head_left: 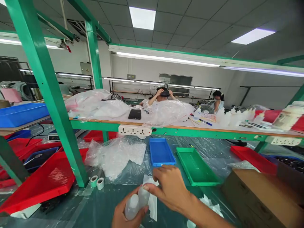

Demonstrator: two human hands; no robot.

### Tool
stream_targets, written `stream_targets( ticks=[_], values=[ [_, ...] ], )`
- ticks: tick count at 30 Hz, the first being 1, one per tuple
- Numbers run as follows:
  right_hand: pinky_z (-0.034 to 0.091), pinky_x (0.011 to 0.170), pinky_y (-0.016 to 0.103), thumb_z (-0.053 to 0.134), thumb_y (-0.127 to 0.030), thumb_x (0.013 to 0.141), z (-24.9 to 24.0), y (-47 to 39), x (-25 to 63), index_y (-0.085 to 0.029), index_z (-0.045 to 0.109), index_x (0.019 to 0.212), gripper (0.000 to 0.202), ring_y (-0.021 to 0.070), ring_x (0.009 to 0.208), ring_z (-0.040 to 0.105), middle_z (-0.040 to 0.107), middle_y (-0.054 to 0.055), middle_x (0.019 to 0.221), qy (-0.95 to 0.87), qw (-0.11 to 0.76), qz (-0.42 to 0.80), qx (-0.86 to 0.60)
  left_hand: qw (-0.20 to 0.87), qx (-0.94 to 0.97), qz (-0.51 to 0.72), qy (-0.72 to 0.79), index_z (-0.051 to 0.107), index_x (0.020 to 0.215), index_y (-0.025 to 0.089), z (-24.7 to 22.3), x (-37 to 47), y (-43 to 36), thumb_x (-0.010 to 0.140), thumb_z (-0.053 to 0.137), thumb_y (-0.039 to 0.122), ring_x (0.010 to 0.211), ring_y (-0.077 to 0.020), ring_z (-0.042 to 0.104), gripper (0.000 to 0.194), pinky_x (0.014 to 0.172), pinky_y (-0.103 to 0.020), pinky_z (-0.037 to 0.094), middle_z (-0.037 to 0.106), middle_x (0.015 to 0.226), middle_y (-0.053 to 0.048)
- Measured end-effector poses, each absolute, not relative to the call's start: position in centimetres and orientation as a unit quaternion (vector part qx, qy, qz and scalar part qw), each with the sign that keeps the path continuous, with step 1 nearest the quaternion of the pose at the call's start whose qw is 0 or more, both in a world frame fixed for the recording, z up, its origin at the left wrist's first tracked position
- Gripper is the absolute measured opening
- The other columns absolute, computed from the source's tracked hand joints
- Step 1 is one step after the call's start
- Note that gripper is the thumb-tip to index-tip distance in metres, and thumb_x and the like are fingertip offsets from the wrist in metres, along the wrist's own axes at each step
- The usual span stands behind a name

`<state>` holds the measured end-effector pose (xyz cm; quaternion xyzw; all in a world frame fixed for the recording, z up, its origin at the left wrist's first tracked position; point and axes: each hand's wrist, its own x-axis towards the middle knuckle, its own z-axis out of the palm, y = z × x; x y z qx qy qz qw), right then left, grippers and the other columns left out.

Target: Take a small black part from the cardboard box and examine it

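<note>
Two translucent bottles [132, 206] are grasped side by side in the left hand [120, 212], above the dark green bench top [95, 209]; the farther one is touched near its top by the right hand [172, 186], whose grip cannot be told. White paper [153, 207] behind is partly hidden by them. Beyond, one blue tray [162, 152] and one green tray [197, 166] are seen; two tape rolls [100, 183] are placed leftward, one cardboard box [263, 196] rightward.
</note>
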<state>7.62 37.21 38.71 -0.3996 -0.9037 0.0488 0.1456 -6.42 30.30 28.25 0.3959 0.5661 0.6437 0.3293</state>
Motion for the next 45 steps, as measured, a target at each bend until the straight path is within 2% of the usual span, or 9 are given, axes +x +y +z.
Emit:
stream_targets(
  ticks=[4, 11, 15, 21, 29, 33, 38, 42, 45],
  values=[
    [0.039, 0.086, 0.027, 0.043, -0.038, 0.093, 41.1, 37.5, 12.7, -0.029, 0.051, 0.125, 0.033, 0.0163, 0.105, 0.055, 0.06, 0.002, 0.115, -0.934, 0.208, 0.191, -0.218, 0.395, 0.439, 0.617, 0.52, 0.071, 0.091, 0.013, 30.5, -4.0, 31.1, 0.053, 0.077, 0.042, 0.069, -0.0199, 0.059, 0.048, 0.061, -0.025, 0.048, 0.069, 0.077, -0.005],
    [0.034, 0.055, 0.02, 0.051, -0.034, 0.09, 41.2, 39.3, 17.4, -0.019, 0.065, 0.096, 0.021, 0.0089, 0.067, 0.052, 0.062, 0.0, 0.079, -0.908, 0.233, 0.292, -0.191, 0.414, 0.502, 0.545, 0.53, 0.068, 0.099, 0.013, 33.0, 0.8, 31.3, 0.06, 0.074, 0.033, 0.078, -0.0188, 0.055, 0.044, 0.065, -0.024, 0.044, 0.066, 0.091, -0.007],
    [0.034, 0.054, 0.019, 0.055, -0.037, 0.088, 41.7, 40.3, 19.1, -0.023, 0.061, 0.114, 0.031, 0.0102, 0.072, 0.051, 0.06, 0.001, 0.083, -0.888, 0.247, 0.353, -0.162, 0.522, 0.48, 0.538, 0.456, 0.066, 0.095, 0.011, 32.9, 2.2, 31.9, 0.058, 0.077, 0.039, 0.064, -0.0109, 0.043, 0.048, 0.057, -0.02, 0.036, 0.054, 0.071, -0.001],
    [0.037, 0.06, 0.021, 0.06, -0.037, 0.084, 40.7, 41.5, 20.1, -0.02, 0.07, 0.095, 0.023, 0.0103, 0.07, 0.049, 0.059, 0.002, 0.081, -0.854, 0.236, 0.437, -0.152, 0.517, 0.489, 0.55, 0.437, 0.062, 0.082, 0.01, 33.3, 3.8, 32.1, 0.062, 0.076, 0.038, 0.062, -0.0084, 0.035, 0.037, 0.054, -0.019, 0.029, 0.042, 0.069, 0.001],
    [0.035, 0.057, 0.021, 0.067, -0.037, 0.078, 38.7, 42.9, 19.6, -0.016, 0.069, 0.093, 0.025, 0.0091, 0.063, 0.046, 0.059, 0.001, 0.073, -0.806, 0.232, 0.533, -0.113, 0.497, 0.524, 0.514, 0.463, 0.064, 0.089, 0.01, 33.0, 3.6, 32.2, 0.063, 0.074, 0.042, 0.061, -0.0087, 0.036, 0.042, 0.054, -0.019, 0.029, 0.045, 0.067, 0.001],
    [0.034, 0.054, 0.021, 0.065, -0.042, 0.078, 38.8, 42.7, 19.5, -0.015, 0.069, 0.089, 0.03, 0.0086, 0.06, 0.045, 0.056, -0.001, 0.067, -0.82, 0.262, 0.492, -0.132, 0.426, 0.505, 0.535, 0.526, 0.066, 0.085, 0.012, 33.5, 4.0, 32.7, 0.061, 0.073, 0.042, 0.063, -0.0118, 0.045, 0.039, 0.055, -0.021, 0.034, 0.055, 0.069, 0.0],
    [0.026, 0.049, 0.021, 0.057, -0.047, 0.083, 38.1, 41.5, 18.8, -0.016, 0.064, 0.087, 0.032, 0.0074, 0.055, 0.041, 0.049, -0.004, 0.06, -0.828, 0.339, 0.356, -0.269, 0.27, 0.479, 0.571, 0.61, 0.067, 0.089, 0.016, 33.6, 5.1, 33.5, 0.063, 0.07, 0.039, 0.09, -0.024, 0.058, 0.034, 0.076, -0.029, 0.043, 0.067, 0.093, -0.005],
    [0.023, 0.047, 0.021, 0.059, -0.05, 0.08, 38.1, 41.6, 18.7, -0.015, 0.065, 0.085, 0.036, 0.0072, 0.053, 0.036, 0.045, -0.004, 0.058, -0.803, 0.337, 0.414, -0.265, 0.357, 0.488, 0.544, 0.582, 0.067, 0.084, 0.013, 33.7, 4.4, 33.7, 0.06, 0.072, 0.042, 0.065, -0.0167, 0.053, 0.039, 0.056, -0.024, 0.04, 0.062, 0.072, -0.002],
    [0.026, 0.048, 0.02, 0.063, -0.051, 0.076, 38.4, 42.1, 18.8, -0.015, 0.068, 0.092, 0.04, 0.0076, 0.055, 0.036, 0.045, -0.003, 0.06, -0.783, 0.301, 0.509, -0.195, 0.428, 0.484, 0.536, 0.543, 0.067, 0.087, 0.012, 34.3, 3.5, 33.7, 0.056, 0.074, 0.045, 0.063, -0.0141, 0.049, 0.046, 0.054, -0.022, 0.037, 0.059, 0.069, -0.001]
  ],
)
